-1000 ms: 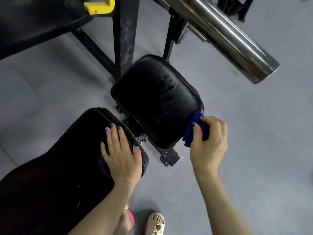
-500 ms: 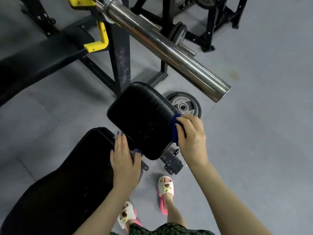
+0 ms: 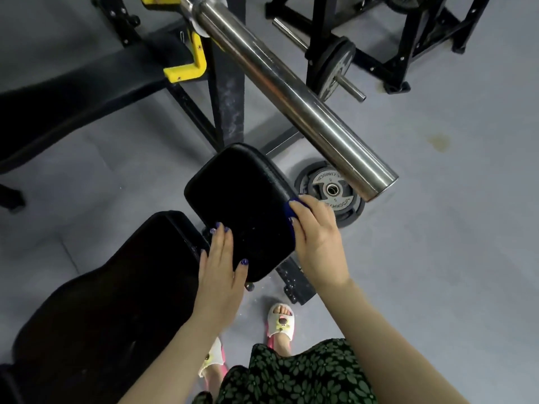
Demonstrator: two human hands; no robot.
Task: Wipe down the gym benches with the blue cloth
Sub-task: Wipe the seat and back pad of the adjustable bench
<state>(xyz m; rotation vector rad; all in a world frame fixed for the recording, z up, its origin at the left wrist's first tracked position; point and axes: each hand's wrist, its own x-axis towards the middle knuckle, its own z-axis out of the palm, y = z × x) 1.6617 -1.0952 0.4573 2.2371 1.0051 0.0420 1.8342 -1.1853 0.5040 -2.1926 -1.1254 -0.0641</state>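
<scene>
The right hand (image 3: 316, 240) pinched the blue cloth (image 3: 289, 213) against the seat pad's (image 3: 245, 205) right edge while the left hand (image 3: 219, 272) rested flat, fingers together, at its near-left edge.

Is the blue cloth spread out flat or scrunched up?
Scrunched up. Only a small bunched strip of the blue cloth peeks from under the right hand.

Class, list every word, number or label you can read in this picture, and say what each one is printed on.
"CHNOC": raised lettering on the weight plate on the floor, at top and again at bottom; any further characters are unclear.
"5": on the same plate, above and below its hole.
Markings on the weight plate on the rack: too blurred to read.
</scene>
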